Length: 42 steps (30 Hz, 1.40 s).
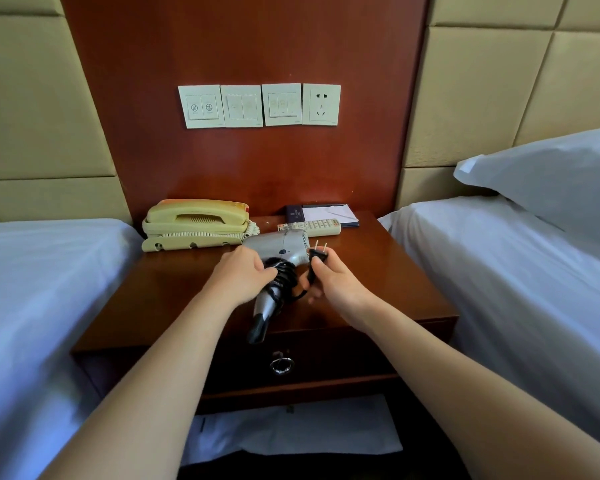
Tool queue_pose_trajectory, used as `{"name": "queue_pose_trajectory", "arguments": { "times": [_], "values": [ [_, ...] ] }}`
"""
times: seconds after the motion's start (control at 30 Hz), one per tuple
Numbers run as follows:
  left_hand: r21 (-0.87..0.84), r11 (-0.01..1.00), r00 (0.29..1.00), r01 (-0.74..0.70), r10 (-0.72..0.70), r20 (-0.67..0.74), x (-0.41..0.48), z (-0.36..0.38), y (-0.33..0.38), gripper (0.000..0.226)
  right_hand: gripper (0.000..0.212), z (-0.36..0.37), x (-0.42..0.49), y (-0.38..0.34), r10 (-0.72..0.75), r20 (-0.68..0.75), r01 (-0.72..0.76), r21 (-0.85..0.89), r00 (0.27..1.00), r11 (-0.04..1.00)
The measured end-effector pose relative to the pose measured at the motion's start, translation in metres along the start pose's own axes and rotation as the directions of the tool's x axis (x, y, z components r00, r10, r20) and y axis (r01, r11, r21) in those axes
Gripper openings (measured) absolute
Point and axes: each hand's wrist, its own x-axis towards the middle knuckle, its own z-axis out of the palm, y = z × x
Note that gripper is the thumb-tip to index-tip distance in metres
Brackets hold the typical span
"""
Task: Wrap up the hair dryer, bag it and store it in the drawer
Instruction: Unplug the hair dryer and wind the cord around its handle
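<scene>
A small silver hair dryer (284, 247) is held over a dark wooden tabletop (378, 271), with its handle angled down toward the viewer. A black cord (286, 277) is coiled around the handle. Handle and coils are gripped by the left hand (243, 275), whose fingers (269, 271) are curled around them. The two-pin plug (318, 253) is pinched by the right hand (336, 282), pins upward. A closed drawer (343, 355) with a ring pull is set below. A cream telephone (196, 220), a remote control (312, 227) and a notepad (326, 214) are placed at the back. Switches (239, 105) and a socket (321, 104) are mounted on the wood panel above. White-sheeted beds (32, 289) are seen on both sides.
</scene>
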Motion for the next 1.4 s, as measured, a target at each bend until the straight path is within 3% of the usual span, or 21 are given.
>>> {"name": "queue_pose_trajectory", "arguments": {
  "times": [0.13, 0.27, 0.4, 0.57, 0.7, 0.87, 1.03, 1.2, 1.3, 1.4],
  "values": [
    [0.017, 0.994, 0.994, -0.111, 0.111, 0.013, -0.003, -0.001, -0.001, 0.027, 0.019, 0.002, 0.002, 0.0, -0.008, -0.037, 0.005, -0.095, 0.999, 0.995],
    [0.164, 0.964, 0.977, -0.21, 0.211, 0.014, -0.007, 0.004, -0.001, 0.026, 0.015, -0.001, 0.001, -0.005, -0.049, -0.03, 0.043, -0.182, 0.998, 0.982],
    [0.107, 0.968, 0.973, -0.225, 0.229, -0.027, -0.007, 0.005, -0.007, 0.021, 0.023, -0.001, -0.006, -0.011, -0.051, 0.014, 0.053, -0.144, 0.999, 0.988],
    [-0.042, 0.977, 0.976, -0.209, 0.206, -0.063, -0.009, 0.003, -0.007, 0.017, 0.036, 0.002, -0.009, -0.014, 0.088, 0.053, -0.07, -0.277, 0.995, 0.958],
    [-0.074, 0.98, 0.982, -0.187, 0.183, -0.055, -0.008, 0.005, -0.007, 0.019, 0.037, 0.001, -0.009, -0.02, 0.186, 0.098, -0.152, -0.283, 0.978, 0.947],
    [-0.074, 0.981, 0.984, -0.177, 0.175, -0.03, -0.01, 0.008, -0.002, 0.02, 0.036, -0.004, -0.008, -0.031, 0.254, 0.029, -0.235, -0.286, 0.967, 0.929],
    [-0.075, 0.981, 0.983, -0.18, 0.176, -0.055, -0.01, 0.008, 0.006, 0.028, 0.038, -0.004, -0.006, -0.038, 0.185, -0.092, -0.202, -0.238, 0.978, 0.95],
    [-0.097, 0.98, 0.985, -0.171, 0.168, -0.037, -0.009, 0.012, 0.011, 0.028, 0.028, -0.014, -0.007, -0.04, 0.223, -0.078, -0.236, -0.277, 0.972, 0.931],
    [-0.096, 0.983, 0.987, -0.155, 0.151, -0.052, -0.011, 0.02, 0.016, 0.027, 0.023, -0.017, -0.007, -0.031, 0.097, -0.158, -0.155, -0.418, 0.983, 0.895],
    [-0.074, 0.989, 0.988, -0.131, 0.125, -0.091, -0.014, 0.032, 0.023, 0.025, 0.022, -0.017, -0.015, -0.022, -0.138, -0.21, -0.034, -0.651, 0.968, 0.758]
  ]
}}
